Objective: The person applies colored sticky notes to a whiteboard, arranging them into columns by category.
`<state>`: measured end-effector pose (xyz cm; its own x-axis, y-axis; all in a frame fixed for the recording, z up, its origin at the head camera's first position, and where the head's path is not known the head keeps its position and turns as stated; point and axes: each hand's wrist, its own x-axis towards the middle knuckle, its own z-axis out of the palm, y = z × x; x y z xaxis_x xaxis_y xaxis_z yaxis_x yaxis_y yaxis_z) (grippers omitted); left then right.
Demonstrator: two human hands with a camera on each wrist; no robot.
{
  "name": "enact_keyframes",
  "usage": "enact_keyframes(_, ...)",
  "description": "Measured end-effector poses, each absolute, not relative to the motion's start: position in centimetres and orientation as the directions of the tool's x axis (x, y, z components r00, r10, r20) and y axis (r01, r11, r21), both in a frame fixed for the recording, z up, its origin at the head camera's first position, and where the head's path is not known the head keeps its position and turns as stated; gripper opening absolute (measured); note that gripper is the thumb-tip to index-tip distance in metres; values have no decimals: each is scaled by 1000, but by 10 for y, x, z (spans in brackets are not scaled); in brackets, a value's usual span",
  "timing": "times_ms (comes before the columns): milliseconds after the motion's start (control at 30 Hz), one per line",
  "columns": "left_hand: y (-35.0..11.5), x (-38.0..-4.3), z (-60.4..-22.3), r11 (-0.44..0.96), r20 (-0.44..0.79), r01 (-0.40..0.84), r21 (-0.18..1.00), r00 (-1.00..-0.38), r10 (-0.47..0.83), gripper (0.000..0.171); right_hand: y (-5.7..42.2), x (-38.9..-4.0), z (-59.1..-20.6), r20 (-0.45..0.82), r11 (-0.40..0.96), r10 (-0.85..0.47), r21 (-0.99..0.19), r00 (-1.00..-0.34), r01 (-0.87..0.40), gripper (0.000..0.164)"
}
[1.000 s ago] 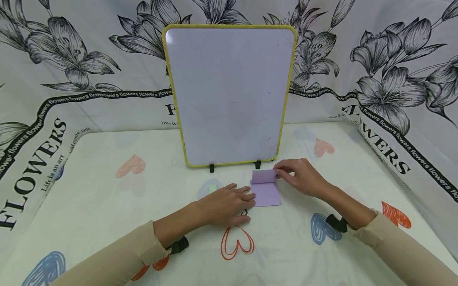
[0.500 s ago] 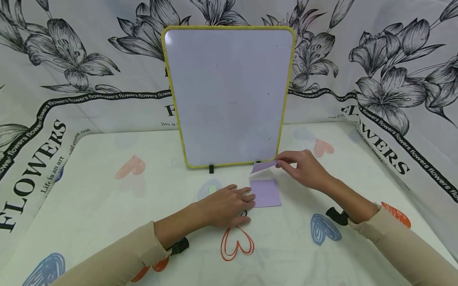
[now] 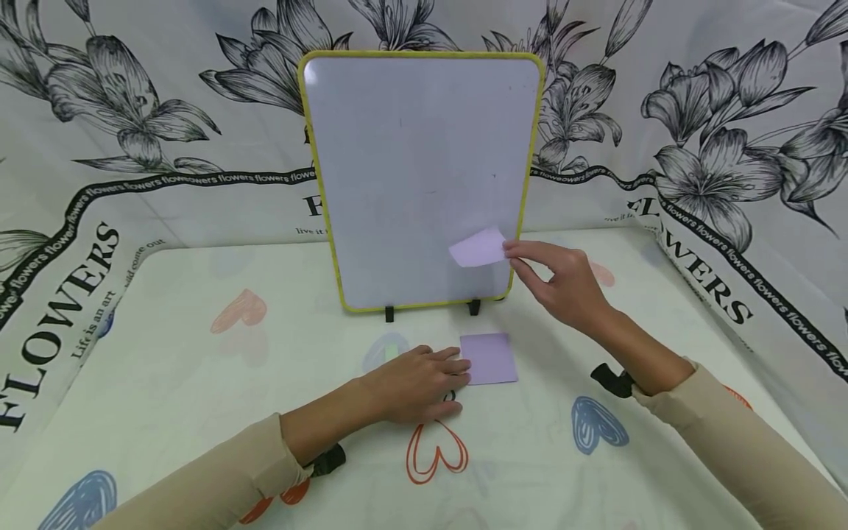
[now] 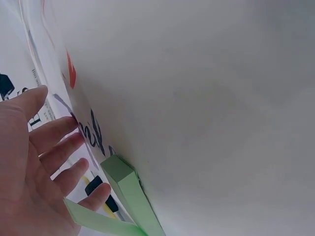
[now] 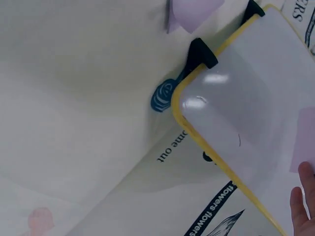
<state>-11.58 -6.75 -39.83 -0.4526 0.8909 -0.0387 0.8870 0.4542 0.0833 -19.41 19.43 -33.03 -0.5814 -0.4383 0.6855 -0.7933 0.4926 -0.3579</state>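
My right hand pinches a single purple sticky note by its right edge. The note hangs tilted in front of the lower right of the whiteboard; the right wrist view shows the note at its right border, above the fingertips. On the table lies a purple sticky note pad. My left hand rests beside it, fingers extended, fingertips at the pad's left edge. In the left wrist view a green sticky note pad lies by the left fingers, one strip sticking out; the head view mostly hides it.
The yellow-framed whiteboard stands upright on small black feet behind the pad. A white tablecloth with printed hearts covers the table. A floral cloth hangs behind and at the sides.
The right hand has peeled the top purple note off its pad and lifted it up in front of the whiteboard. My left hand has stayed at the pad's left edge.
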Motion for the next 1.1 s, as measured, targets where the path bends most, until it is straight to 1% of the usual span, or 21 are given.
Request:
enact_keyframes(100, -68, -115, -398, 459, -38, 883, 95, -458, 888, 42, 188, -196, -325, 735, 474, -409, -334, -540, -815, 25)
enact_keyframes(200, -68, -113, -397, 471, -49, 875, 111, -469, 882, 44, 183, -197, -321, 773, 485, -384, -297, -506, -822, 23)
enact_keyframes(333, -68, -111, -398, 479, -52, 874, 88, -476, 878, 47, 175, -200, -317, 812, 512, -351, -250, -466, -822, 22)
enact_keyframes(500, -69, -110, -399, 453, 4, 891, 41, -454, 891, 44, 164, -205, -313, 862, 521, -297, -214, -410, -827, 20)
enact_keyframes(600, -70, -109, -399, 449, 23, 893, 40, -450, 893, 41, 158, -208, -309, 883, 515, -277, -196, -379, -834, 18)
enact_keyframes(767, -69, -112, -397, 453, 55, 890, 51, -455, 889, 36, 151, -216, -303, 898, 511, -259, -186, -356, -839, 17)
enact_keyframes(967, -71, -129, -382, 467, 169, 883, 52, -469, 867, 34, 144, -226, -294, 918, 511, -213, -186, -334, -839, 16)
enact_keyframes(1100, -77, -147, -361, 493, 293, 865, 93, -497, 817, 31, 143, -232, -290, 927, 517, -164, -210, -337, -830, 15)
